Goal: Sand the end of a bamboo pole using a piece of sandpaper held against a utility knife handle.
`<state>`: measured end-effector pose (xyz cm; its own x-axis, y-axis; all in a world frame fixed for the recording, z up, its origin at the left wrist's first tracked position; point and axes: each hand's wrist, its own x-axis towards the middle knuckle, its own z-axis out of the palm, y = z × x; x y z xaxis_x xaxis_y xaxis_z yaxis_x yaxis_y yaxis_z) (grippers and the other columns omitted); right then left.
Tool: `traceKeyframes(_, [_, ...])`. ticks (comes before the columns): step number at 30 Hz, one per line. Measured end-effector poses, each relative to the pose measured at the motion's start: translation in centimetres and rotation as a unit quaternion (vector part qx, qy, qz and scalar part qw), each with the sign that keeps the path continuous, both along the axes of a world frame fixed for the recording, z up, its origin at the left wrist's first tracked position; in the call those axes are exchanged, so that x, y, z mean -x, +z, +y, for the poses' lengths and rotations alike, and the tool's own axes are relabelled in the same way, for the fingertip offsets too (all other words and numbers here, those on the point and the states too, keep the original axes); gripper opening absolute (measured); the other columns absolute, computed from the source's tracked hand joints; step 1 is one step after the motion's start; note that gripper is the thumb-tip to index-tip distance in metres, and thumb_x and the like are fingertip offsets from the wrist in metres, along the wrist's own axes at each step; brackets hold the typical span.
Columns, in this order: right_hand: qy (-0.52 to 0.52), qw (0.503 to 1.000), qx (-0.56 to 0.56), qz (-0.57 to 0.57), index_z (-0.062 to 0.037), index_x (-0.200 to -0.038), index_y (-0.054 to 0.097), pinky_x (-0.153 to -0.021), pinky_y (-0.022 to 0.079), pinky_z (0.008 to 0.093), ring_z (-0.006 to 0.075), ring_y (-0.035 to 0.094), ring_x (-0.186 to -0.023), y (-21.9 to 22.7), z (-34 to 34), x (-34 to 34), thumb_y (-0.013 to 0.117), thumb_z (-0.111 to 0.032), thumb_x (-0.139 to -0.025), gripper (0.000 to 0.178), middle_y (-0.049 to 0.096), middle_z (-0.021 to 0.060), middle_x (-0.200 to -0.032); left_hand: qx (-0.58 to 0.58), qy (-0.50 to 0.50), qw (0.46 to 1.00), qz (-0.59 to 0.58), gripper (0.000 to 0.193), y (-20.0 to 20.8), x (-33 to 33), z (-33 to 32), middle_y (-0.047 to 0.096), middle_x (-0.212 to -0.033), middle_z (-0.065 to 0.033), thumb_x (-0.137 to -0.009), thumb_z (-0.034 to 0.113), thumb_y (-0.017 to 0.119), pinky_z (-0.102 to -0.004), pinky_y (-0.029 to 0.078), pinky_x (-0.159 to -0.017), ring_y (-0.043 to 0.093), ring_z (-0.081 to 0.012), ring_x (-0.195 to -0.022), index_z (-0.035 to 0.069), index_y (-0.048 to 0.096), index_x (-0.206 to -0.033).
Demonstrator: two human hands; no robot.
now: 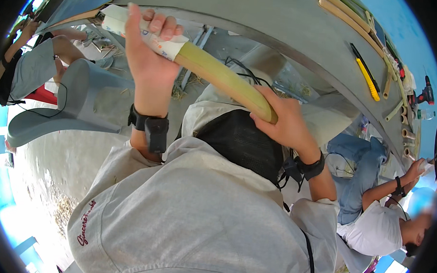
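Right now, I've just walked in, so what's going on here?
Someone is holding a green pole at a slant in front of a table. The left hand grips its upper end through white paper, and the right hand holds the lower end. On the table, a yellow tool and a drill lie off to the right, out of both hands. Another person is at the right.
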<state>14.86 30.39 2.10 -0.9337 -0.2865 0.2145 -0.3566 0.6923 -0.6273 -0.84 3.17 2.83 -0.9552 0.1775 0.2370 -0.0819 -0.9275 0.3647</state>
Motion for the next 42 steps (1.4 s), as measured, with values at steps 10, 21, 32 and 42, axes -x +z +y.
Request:
traceKeyframes(10, [-0.029,0.993,-0.099,0.049,-0.0201,-0.134,0.058,-0.065,0.052,0.0457,0.0354,0.069,-0.075,-0.5,-0.2,0.9,0.079,-0.02,-0.08,0.057,0.07,0.0121,-0.081,0.074,0.076,0.993,-0.05,0.025,3.8,-1.2,0.9,0.043,-0.07,0.0023,-0.099,0.027,0.07,-0.0376,0.047,-0.075,0.048,-0.0159,-0.066,0.014,0.051,-0.088])
traceKeyframes(21, [-0.037,0.993,-0.07,0.09,-0.013,-0.123,0.065,-0.068,0.051,0.0448,0.0369,0.068,-0.078,-1.0,-0.6,1.2,0.081,-0.016,-0.076,0.05,0.069,0.0134,-0.083,0.117,0.036,0.992,-0.043,0.028,2.0,-3.6,4.1,0.041,-0.069,0.0035,-0.1,0.03,0.069,-0.0385,0.046,-0.074,0.044,-0.0132,-0.064,0.015,0.05,-0.086])
traceKeyframes(32, [-0.032,0.994,-0.011,0.101,-0.0095,-0.111,0.067,-0.061,0.049,0.0413,0.0354,0.065,-0.067,0.6,0.2,0.8,0.082,-0.031,-0.085,0.037,0.064,0.0122,-0.073,0.012,-0.008,1.0,-0.003,0.03,-0.2,-0.9,2.6,0.04,-0.07,0.0024,-0.101,0.03,0.067,-0.036,0.042,-0.073,0.043,-0.0149,-0.066,0.014,0.047,-0.085])
traceKeyframes(42, [0.005,0.991,-0.007,0.135,-0.0109,-0.119,0.069,-0.066,0.052,0.04,0.0345,0.068,-0.076,0.2,0.7,0.5,0.082,-0.031,-0.085,0.042,0.071,0.0107,-0.088,0.051,0.053,0.996,-0.044,0.03,1.6,0.9,-2.7,0.046,-0.07,0.0004,-0.102,0.033,0.066,-0.0365,0.045,-0.074,0.049,-0.0169,-0.067,0.014,0.051,-0.084])
